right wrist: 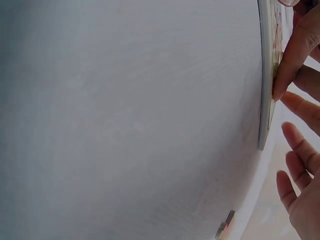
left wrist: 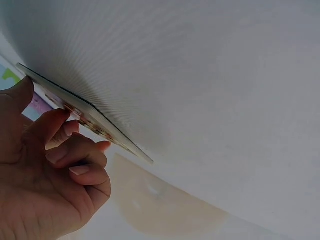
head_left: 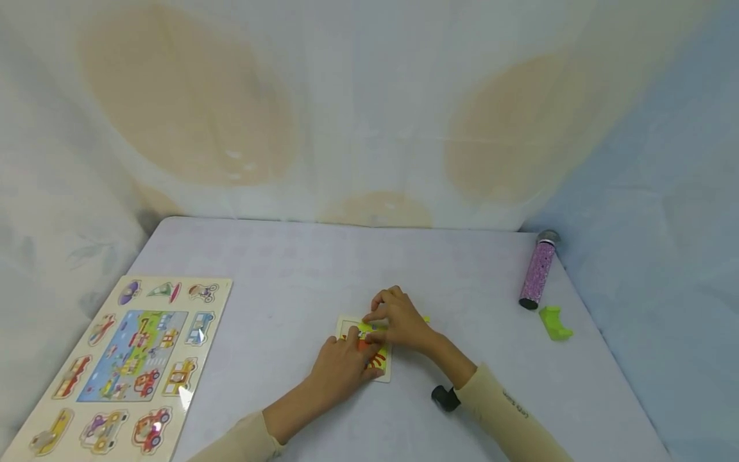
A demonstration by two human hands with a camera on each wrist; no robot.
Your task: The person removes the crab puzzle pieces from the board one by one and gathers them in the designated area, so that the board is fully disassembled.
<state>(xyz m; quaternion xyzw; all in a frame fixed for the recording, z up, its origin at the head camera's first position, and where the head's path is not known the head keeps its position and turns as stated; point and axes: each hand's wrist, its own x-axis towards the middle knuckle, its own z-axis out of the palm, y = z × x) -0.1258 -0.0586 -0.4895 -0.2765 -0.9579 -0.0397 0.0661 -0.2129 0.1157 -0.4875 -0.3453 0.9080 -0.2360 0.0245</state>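
Small picture puzzle board: (head_left: 381,359) flat on the pale table (head_left: 288,269) before the person, partly covered by both hands; yellow inside a cream border, with a red-orange figure, possibly a crab. Take it as the clock's centre, the person at six.
Left hand: (head_left: 340,367) comes in from eight o'clock; index fairly straight on the face, thumb at the edge, other fingers loosely bent, nothing visibly lifted.
Right hand: (head_left: 402,323) sits towards one o'clock; fingers bent, thumb and index close over the board's upper part. Whether they pinch a loose piece, I cannot tell.
Good handling: this looks like fiddly work on the face. Brace the border with the left hand, line up any piece's outline first, then press evenly; forcing one corner could skid the board.
Yellow bit: (head_left: 426,318) just past the right hand, at two o'clock; possibly a piece.
Vehicle puzzle board: (head_left: 222,290) nine o'clock, well apart.
Glittery microphone: (head_left: 537,273) two o'clock.
Lime-green curved block: (head_left: 555,323) three o'clock, near the microphone.
Lettering: dark script on the right sleeve (head_left: 491,407), too small to read; no brand legible elsewhere.
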